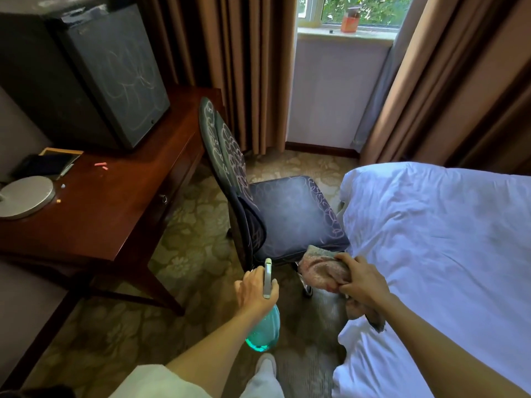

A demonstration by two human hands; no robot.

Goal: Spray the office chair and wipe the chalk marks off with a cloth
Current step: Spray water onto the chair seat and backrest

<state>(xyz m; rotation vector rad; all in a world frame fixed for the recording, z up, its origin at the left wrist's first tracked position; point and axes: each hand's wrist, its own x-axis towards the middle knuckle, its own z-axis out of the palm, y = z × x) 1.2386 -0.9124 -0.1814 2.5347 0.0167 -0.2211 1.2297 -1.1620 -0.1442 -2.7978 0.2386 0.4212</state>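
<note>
Chalk loops [230,150] cover the office chair [287,214] along its backrest and seat edge, so most wiping remains. The left hand [255,288] grips the spray bottle [264,331]. The right hand [362,280] clutches the cloth [321,268] at the seat's near corner.

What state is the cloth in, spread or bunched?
Bunched: the cloth is crumpled in the right hand, with one end hanging below the hand.

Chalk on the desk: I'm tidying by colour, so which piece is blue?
The blue piece lies on the desk beside the grey disc, at its right edge. The two pink pieces lie farther back, and the orange piece lies just nearer the camera.
</note>
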